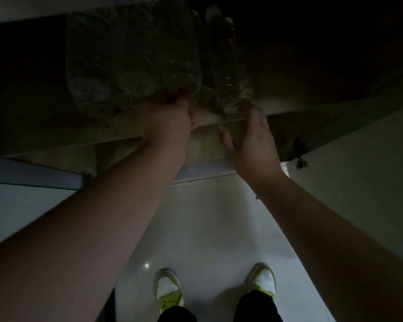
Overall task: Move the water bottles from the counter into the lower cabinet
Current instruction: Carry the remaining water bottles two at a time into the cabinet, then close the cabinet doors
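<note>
You are leaning over the open lower cabinet point(289, 73), and both your hands are reaching in at its front edge. The shrink-wrapped pack of water bottles point(126, 63) is lying on its side on the cabinet floor, bottle bottoms facing you, its near end just at the cabinet's front lip. Beside the pack, toward the cabinet's dark middle, more bottles point(221, 59) in loose clear wrap are lying the same way, touching the pack.

Your left hand point(170, 117) is closing its fingers on the plastic wrap at the near corner of the pack, pinching the film rather than a bottle. Your right hand point(251, 138) is half open, thumb spread away from the palm, fingertips pressing against the near end of the loose-wrapped bottles; whether it is actually gripping the film there is too dim to tell.

The cabinet door point(358, 173) is standing open on the right side of the cabinet, with a dark hinge point(299, 159) showing at its inner edge. Your shoes point(169, 291) are standing on the pale floor point(207, 228) in front of the cabinet.
</note>
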A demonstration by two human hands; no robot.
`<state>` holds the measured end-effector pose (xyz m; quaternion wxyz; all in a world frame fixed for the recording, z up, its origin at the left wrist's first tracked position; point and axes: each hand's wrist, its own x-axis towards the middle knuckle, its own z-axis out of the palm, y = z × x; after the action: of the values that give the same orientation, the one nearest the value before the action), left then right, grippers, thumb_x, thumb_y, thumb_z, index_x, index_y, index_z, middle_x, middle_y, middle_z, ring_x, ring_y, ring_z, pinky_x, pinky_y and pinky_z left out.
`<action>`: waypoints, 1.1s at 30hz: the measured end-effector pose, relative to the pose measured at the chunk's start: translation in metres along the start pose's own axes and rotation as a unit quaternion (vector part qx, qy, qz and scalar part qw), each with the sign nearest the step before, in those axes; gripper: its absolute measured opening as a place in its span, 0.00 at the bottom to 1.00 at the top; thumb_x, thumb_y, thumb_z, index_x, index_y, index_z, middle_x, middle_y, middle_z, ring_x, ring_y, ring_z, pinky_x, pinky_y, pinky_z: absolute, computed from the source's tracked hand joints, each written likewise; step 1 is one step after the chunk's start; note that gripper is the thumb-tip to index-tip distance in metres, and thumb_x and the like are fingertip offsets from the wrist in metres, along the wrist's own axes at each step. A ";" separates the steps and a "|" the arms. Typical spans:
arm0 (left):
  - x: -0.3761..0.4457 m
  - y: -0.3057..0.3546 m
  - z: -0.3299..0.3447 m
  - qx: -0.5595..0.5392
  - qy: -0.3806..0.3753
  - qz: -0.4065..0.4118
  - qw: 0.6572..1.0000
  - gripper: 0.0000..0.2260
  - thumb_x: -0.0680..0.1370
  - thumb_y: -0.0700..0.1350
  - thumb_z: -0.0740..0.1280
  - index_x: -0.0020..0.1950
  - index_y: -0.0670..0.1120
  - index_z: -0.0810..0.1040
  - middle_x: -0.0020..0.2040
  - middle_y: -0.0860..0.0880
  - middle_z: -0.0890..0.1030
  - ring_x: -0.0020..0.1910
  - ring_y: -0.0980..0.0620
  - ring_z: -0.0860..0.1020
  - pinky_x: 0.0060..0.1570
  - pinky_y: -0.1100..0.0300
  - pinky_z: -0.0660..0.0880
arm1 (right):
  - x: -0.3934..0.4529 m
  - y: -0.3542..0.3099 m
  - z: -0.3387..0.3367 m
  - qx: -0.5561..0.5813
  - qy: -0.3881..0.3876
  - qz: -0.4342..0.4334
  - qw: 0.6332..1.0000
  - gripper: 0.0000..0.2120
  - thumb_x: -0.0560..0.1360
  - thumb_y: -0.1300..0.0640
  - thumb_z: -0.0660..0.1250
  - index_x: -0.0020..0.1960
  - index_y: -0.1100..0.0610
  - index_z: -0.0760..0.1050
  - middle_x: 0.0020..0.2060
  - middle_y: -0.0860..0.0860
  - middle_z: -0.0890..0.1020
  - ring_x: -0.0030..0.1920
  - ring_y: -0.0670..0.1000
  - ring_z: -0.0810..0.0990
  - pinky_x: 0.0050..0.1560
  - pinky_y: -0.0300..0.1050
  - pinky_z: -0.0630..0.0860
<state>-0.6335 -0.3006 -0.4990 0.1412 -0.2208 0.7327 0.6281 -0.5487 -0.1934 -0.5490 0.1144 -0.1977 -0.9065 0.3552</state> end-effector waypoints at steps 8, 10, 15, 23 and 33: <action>-0.017 -0.011 -0.010 0.149 -0.094 0.163 0.971 0.10 0.79 0.41 0.67 0.57 0.53 0.74 0.45 0.62 0.76 0.48 0.64 0.80 0.53 0.49 0.81 | 0.004 -0.003 0.004 -0.118 -0.068 -0.042 0.990 0.36 0.77 0.43 0.63 0.77 0.58 0.55 0.74 0.59 0.62 0.73 0.57 0.62 0.72 0.49 0.57; -0.019 -0.012 -0.011 0.182 -0.103 0.188 0.960 0.20 0.78 0.39 0.67 0.69 0.49 0.70 0.51 0.56 0.76 0.56 0.53 0.79 0.55 0.47 0.80 | 0.008 -0.003 0.008 -0.131 -0.078 -0.036 0.988 0.37 0.77 0.41 0.62 0.78 0.58 0.54 0.74 0.60 0.60 0.74 0.58 0.60 0.73 0.50 0.56; -0.024 -0.001 -0.012 0.168 -0.121 0.184 0.961 0.26 0.78 0.35 0.65 0.74 0.49 0.66 0.61 0.47 0.77 0.56 0.54 0.77 0.49 0.67 0.78 | 0.026 -0.003 0.010 -0.149 -0.105 -0.032 0.983 0.36 0.76 0.42 0.62 0.77 0.57 0.55 0.72 0.60 0.62 0.72 0.59 0.62 0.72 0.51 0.58; -0.029 -0.004 -0.020 0.385 -0.100 0.211 0.893 0.25 0.78 0.43 0.67 0.74 0.46 0.67 0.67 0.43 0.72 0.62 0.45 0.75 0.58 0.61 0.69 | -0.003 -0.017 -0.021 -0.157 -0.117 -0.044 0.980 0.33 0.77 0.46 0.62 0.78 0.56 0.56 0.75 0.58 0.63 0.74 0.57 0.62 0.73 0.53 0.58; -0.134 0.013 -0.097 0.541 -0.193 0.266 0.774 0.26 0.80 0.51 0.62 0.77 0.49 0.61 0.74 0.49 0.61 0.71 0.47 0.66 0.66 0.52 0.69 | -0.098 -0.050 -0.126 -0.237 -0.140 -0.048 0.960 0.29 0.78 0.45 0.60 0.75 0.57 0.63 0.73 0.57 0.67 0.73 0.59 0.64 0.70 0.48 0.51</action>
<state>-0.5176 -0.3745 -0.4062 0.2029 0.2217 0.9384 0.1705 -0.4305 -0.1947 -0.4303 -0.0464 -0.1237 -0.9800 0.1485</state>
